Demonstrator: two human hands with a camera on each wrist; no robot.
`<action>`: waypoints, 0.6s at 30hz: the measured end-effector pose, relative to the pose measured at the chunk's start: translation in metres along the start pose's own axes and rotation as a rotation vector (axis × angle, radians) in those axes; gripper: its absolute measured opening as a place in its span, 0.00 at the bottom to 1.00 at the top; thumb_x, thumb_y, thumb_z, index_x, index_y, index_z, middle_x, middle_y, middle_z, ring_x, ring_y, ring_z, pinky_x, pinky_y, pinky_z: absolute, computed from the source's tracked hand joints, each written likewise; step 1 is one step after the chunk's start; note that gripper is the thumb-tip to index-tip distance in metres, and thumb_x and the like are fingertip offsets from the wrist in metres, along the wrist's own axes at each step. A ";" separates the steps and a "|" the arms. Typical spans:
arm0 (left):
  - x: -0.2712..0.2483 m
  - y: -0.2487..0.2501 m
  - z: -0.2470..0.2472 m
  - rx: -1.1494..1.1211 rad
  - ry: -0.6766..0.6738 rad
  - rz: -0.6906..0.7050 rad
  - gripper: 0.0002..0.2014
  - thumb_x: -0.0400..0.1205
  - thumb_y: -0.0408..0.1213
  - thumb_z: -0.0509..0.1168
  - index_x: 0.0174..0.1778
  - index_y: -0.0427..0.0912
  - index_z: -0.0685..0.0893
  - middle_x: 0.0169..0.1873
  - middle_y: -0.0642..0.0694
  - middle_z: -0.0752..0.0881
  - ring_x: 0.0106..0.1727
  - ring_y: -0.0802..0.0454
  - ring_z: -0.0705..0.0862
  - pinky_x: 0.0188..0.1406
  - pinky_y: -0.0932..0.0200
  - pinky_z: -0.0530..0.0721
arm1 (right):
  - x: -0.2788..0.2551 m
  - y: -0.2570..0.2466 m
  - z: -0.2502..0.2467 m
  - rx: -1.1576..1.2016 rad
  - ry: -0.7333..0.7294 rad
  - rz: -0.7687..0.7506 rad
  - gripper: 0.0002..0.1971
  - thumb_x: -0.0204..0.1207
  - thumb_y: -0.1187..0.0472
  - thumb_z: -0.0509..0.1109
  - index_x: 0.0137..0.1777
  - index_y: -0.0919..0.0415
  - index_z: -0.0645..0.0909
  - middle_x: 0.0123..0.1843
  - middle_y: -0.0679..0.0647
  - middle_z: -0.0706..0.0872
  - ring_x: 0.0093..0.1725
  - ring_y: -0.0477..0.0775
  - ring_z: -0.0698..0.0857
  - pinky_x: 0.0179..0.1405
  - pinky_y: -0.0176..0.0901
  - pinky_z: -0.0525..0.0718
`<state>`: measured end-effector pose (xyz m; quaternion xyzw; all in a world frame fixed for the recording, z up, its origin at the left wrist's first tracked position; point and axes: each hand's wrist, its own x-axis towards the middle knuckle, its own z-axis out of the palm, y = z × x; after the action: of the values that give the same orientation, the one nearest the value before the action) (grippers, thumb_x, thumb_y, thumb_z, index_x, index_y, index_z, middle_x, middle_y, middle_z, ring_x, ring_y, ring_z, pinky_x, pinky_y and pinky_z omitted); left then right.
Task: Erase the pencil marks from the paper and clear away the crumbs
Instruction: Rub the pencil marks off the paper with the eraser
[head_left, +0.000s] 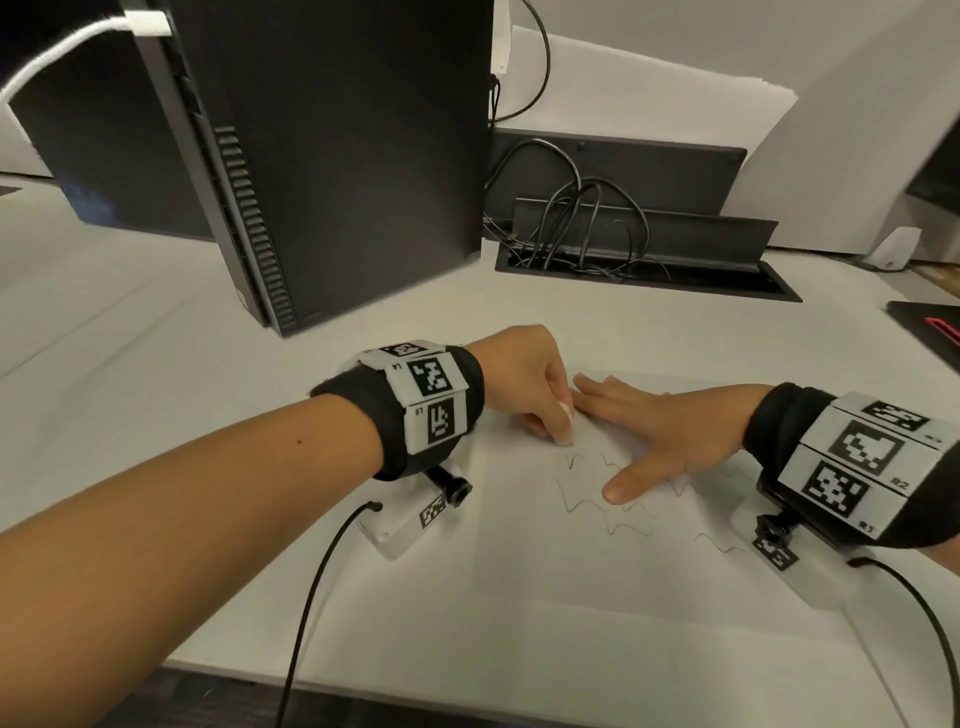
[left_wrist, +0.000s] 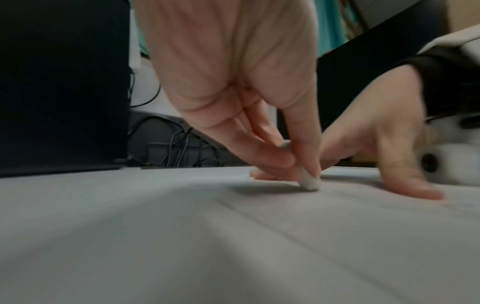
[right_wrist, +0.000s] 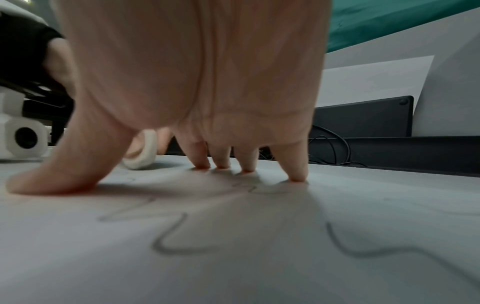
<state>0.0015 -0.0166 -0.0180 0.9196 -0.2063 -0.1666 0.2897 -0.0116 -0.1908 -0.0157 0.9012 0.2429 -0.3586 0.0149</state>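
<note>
A white sheet of paper lies on the desk, with wavy pencil marks across its middle. My left hand pinches a small white eraser between thumb and fingers, its tip pressed on the paper at the upper left end of the marks. The eraser shows behind my right thumb in the right wrist view. My right hand lies flat on the paper with fingers spread, fingertips and thumb pressing down just right of the eraser. Pencil marks run under and in front of this palm.
A black computer tower stands at the back left. Behind the paper is an open cable tray with black cords. A dark object with a red stripe lies at the right edge. The desk's front edge is close.
</note>
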 end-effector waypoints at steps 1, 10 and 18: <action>0.001 -0.001 -0.002 0.016 0.047 0.003 0.09 0.68 0.34 0.78 0.42 0.37 0.92 0.24 0.53 0.86 0.21 0.69 0.79 0.32 0.77 0.79 | -0.001 -0.001 0.000 -0.005 -0.003 0.004 0.53 0.72 0.38 0.66 0.81 0.49 0.28 0.82 0.44 0.27 0.81 0.49 0.29 0.81 0.53 0.39; 0.000 -0.005 -0.006 0.027 0.090 -0.020 0.10 0.69 0.35 0.78 0.43 0.37 0.91 0.30 0.50 0.88 0.27 0.64 0.82 0.38 0.71 0.82 | 0.000 0.000 0.000 -0.021 -0.005 0.005 0.53 0.72 0.38 0.66 0.80 0.50 0.28 0.82 0.45 0.27 0.81 0.48 0.30 0.81 0.52 0.39; -0.001 -0.002 -0.005 0.000 0.043 -0.027 0.09 0.68 0.35 0.79 0.42 0.36 0.91 0.27 0.50 0.88 0.25 0.64 0.82 0.35 0.74 0.83 | 0.003 0.002 0.000 -0.030 -0.004 0.002 0.54 0.72 0.38 0.66 0.80 0.50 0.27 0.82 0.45 0.27 0.81 0.49 0.30 0.82 0.53 0.40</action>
<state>0.0032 -0.0119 -0.0147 0.9257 -0.1876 -0.1509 0.2917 -0.0089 -0.1911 -0.0179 0.9004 0.2473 -0.3567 0.0293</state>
